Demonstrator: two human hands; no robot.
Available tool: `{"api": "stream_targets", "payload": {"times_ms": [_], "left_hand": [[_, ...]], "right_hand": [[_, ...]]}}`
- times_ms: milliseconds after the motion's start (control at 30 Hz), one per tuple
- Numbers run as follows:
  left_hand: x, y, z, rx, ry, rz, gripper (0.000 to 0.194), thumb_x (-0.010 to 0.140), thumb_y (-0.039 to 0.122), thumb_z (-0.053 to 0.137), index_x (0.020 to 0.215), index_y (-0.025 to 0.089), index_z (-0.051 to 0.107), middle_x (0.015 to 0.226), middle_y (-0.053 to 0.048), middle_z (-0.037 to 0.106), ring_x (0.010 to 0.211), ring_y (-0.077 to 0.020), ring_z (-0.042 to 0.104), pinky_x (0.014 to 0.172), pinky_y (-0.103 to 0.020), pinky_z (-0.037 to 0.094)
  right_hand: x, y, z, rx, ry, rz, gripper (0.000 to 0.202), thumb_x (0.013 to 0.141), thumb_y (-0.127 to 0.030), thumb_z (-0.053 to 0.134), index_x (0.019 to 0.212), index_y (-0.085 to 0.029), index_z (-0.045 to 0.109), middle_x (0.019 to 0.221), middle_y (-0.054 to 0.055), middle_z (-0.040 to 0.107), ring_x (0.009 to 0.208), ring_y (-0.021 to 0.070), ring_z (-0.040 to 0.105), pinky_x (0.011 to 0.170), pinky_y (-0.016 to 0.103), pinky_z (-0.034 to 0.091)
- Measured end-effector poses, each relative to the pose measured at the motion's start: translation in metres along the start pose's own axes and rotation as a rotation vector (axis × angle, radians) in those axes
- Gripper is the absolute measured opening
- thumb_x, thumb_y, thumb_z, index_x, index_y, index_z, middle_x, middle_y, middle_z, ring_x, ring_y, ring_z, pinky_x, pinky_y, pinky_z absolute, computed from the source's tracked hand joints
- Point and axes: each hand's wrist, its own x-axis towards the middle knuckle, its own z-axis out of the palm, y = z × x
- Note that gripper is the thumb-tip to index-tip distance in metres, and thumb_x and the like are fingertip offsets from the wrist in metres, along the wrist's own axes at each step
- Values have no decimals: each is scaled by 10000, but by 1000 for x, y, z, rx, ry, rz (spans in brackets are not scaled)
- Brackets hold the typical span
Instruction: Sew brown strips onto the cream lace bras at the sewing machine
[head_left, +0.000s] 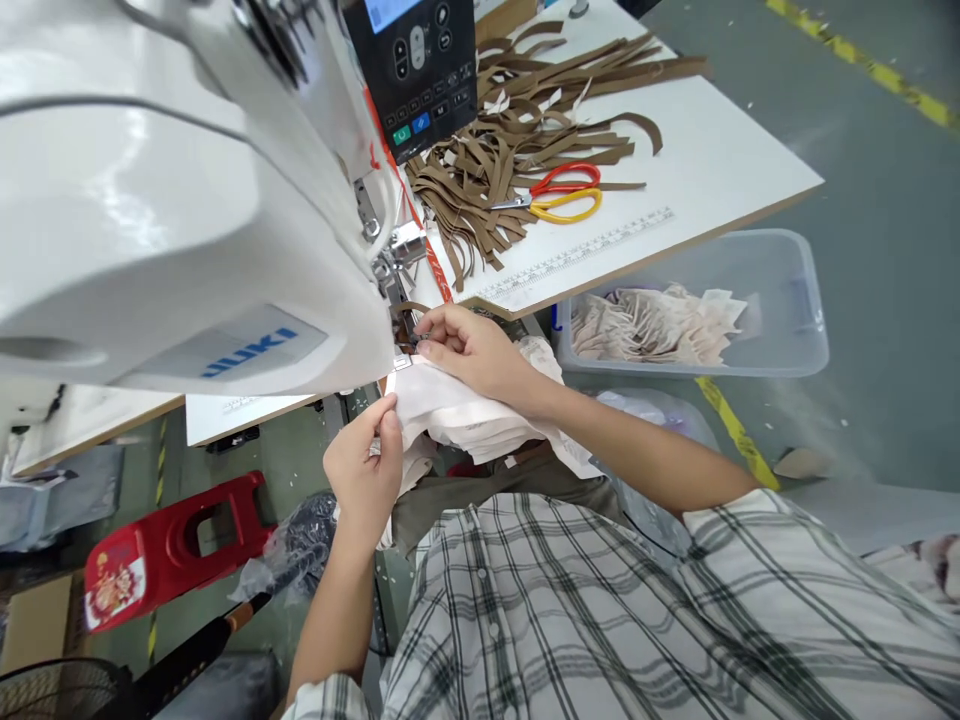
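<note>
A piece of white fabric (431,395) lies at the sewing machine (300,250), its upper edge by the small metal presser parts (403,362). My left hand (367,465) pinches the left edge of this fabric between thumb and forefinger. On the other side, my right hand (480,360) is closed with thumb and forefinger together at the fabric's upper edge, close to the needle area. The needle itself is hidden behind the machine head. More layers of pale fabric (487,430) hang down over my lap.
Many brown strips (495,160) are heaped on the white table (720,170), with red-and-yellow-handled scissors (562,195) on them. A control panel (420,80) stands behind. A clear bin (810,310) holds pale fabric pieces. A red stool (172,550) is at lower left.
</note>
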Motion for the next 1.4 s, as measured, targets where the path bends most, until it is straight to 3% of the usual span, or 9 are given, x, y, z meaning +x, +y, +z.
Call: {"api": "stream_targets", "payload": {"times_ms": [233,367,467,600,733,833,933,1267,1400], "left_hand": [[-4,2,-8,-150,-108,-109,237,955,300,552,1037,230,763,1030,-36,783,934,-175,730,808,-253,561],[-9,0,-10,-188,-140,-115,230,954,307,555,1033,227,756,1019,-32,783,909,-171,729,790,-258,560],[-11,1,-14,-189,-177,-104,223,956,302,549,1053,223,733,981,-34,776,844,-160,717,759,-263,548],[-13,6,-14,-152,-277,119,383,858,408,683,1168,186,636,1000,-78,737,906,-216,680,825,-347,527],[-19,4,-3,-99,-326,432,190,905,362,621,966,185,658,709,-24,663,698,-183,615,732,-340,485],[-26,-4,3,-48,-222,504,200,952,282,520,828,219,664,603,-5,597,648,-168,579,668,-316,458],[-32,-10,3,-45,-100,529,214,954,273,503,842,244,683,594,-4,601,636,-158,565,703,-317,486],[-36,-16,0,-59,-28,544,171,936,261,539,869,251,696,584,4,619,594,-151,549,724,-312,498],[-36,-16,-3,-117,-105,483,188,941,312,551,911,232,718,586,-9,612,602,-163,561,674,-306,478]], "right_hand": [[-31,9,9,357,-38,216,276,870,-425,647,990,-196,550,782,-33,556,674,99,516,606,211,419],[-45,15,15,534,-57,389,352,864,-535,632,845,-205,510,684,-60,482,544,78,404,487,196,335],[-55,17,17,544,-33,385,338,828,-505,695,886,-206,548,700,-59,498,570,76,431,519,185,369],[-76,14,15,386,-60,210,267,870,-467,675,897,-212,598,768,-18,591,684,107,557,637,224,479],[-96,11,8,10,-141,-305,34,898,-282,662,909,-250,665,841,17,681,842,160,665,784,325,548],[-103,12,2,-227,-147,-709,126,832,-182,710,863,-304,700,764,-5,691,815,174,700,751,338,585],[-106,15,1,-335,-133,-898,184,791,-162,744,812,-342,710,731,-34,692,768,163,708,743,326,615],[-106,2,11,-316,-157,-941,214,772,-88,748,864,-275,697,816,4,721,860,176,726,788,321,621],[-106,23,-3,-334,-195,-869,249,774,-129,752,962,-272,676,881,16,728,876,184,717,827,338,605]]}}
